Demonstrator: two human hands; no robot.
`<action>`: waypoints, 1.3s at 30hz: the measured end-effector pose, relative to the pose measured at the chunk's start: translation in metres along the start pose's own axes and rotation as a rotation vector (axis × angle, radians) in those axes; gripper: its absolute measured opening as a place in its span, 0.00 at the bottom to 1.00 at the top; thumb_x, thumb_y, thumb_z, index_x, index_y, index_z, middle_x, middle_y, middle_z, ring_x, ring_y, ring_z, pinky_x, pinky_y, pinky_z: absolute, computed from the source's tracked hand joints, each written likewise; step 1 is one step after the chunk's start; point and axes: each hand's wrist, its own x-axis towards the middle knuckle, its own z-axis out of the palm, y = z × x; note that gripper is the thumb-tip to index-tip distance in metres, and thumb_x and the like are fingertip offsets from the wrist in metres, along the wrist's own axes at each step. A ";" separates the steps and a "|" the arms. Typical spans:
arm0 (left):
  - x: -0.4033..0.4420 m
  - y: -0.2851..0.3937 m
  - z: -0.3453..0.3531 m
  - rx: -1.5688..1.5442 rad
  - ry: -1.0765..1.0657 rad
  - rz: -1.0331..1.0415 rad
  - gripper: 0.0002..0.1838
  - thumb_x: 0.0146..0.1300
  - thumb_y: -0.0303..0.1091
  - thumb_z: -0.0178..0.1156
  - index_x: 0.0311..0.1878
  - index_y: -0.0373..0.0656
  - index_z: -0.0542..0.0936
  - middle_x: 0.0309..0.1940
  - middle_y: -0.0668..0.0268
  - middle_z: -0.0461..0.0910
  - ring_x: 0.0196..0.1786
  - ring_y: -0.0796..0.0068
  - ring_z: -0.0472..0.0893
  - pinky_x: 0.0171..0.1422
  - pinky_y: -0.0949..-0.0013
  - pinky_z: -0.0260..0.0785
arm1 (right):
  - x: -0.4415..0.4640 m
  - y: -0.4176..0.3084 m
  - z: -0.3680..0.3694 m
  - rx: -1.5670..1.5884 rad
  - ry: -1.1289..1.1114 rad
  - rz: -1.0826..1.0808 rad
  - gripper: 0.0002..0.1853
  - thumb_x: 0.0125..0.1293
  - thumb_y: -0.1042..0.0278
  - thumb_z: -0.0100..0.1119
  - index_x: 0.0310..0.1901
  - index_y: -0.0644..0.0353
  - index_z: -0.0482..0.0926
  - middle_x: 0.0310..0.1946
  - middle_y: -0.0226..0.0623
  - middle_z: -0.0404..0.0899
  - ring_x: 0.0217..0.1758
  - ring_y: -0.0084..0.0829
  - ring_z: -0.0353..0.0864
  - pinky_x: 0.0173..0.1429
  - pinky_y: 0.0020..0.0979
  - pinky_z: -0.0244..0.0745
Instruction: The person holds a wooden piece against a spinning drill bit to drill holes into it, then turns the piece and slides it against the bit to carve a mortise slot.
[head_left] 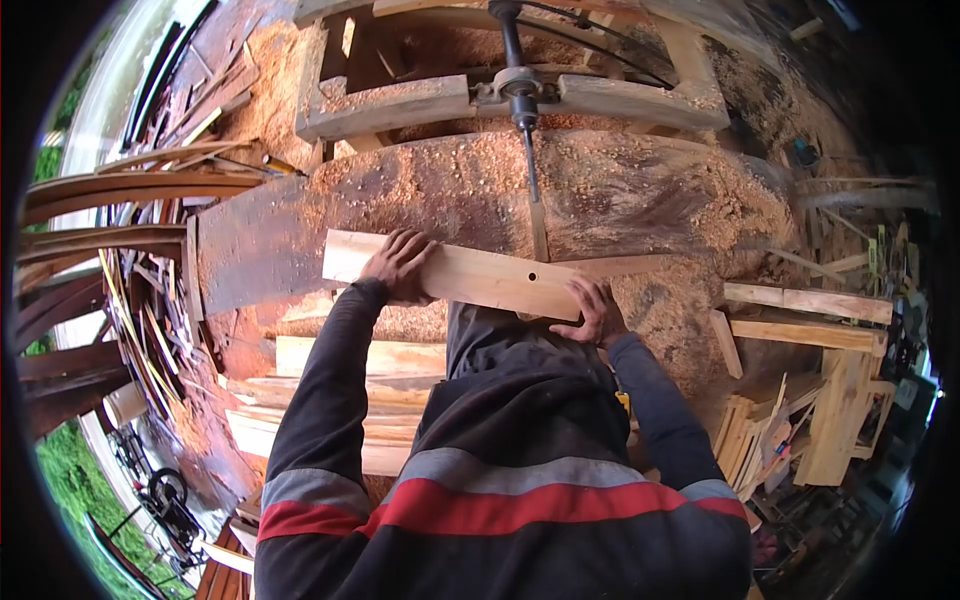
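Note:
A pale wooden board (480, 277) with one dark round hole right of its middle lies across in front of my body, slightly tilted down to the right. My left hand (402, 264) grips it left of the middle, fingers over its upper edge. Near the right end, my right hand (592, 308) is wrapped round the board. Beyond the board, a long drill bit (531, 165) sits in a chuck (522, 108) on a shaft and points towards me, apart from the wood. Under the bit is a narrow wooden strip (539, 232) on the table.
The worktable (240, 250) is strewn with shavings. A heavy timber frame (400, 112) holds the shaft, with belts behind. Boards (360, 357) are stacked at my left. More planks (810, 302) and cut pieces (838, 430) stand at the right. Dark curved timbers (130, 195) jut in at far left.

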 end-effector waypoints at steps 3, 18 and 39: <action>0.000 0.000 0.004 -0.005 0.102 0.057 0.61 0.30 0.59 0.81 0.72 0.40 0.70 0.68 0.48 0.72 0.73 0.42 0.69 0.80 0.40 0.59 | -0.005 0.012 -0.006 -0.053 -0.071 -0.092 0.47 0.50 0.41 0.79 0.67 0.58 0.72 0.68 0.45 0.69 0.71 0.47 0.68 0.76 0.50 0.61; -0.012 0.034 0.003 -0.042 -0.021 -0.185 0.62 0.46 0.56 0.80 0.80 0.43 0.59 0.82 0.50 0.55 0.84 0.39 0.50 0.85 0.38 0.43 | -0.018 0.005 0.019 -0.143 0.002 -0.037 0.45 0.47 0.60 0.78 0.69 0.59 0.71 0.75 0.52 0.60 0.80 0.52 0.57 0.83 0.46 0.58; 0.082 -0.005 -0.036 -0.073 -0.197 -0.184 0.32 0.42 0.41 0.74 0.54 0.44 0.78 0.48 0.60 0.84 0.52 0.54 0.84 0.58 0.53 0.75 | 0.040 0.016 0.010 0.671 0.300 0.526 0.37 0.62 0.52 0.66 0.67 0.66 0.66 0.68 0.53 0.70 0.74 0.49 0.68 0.79 0.47 0.57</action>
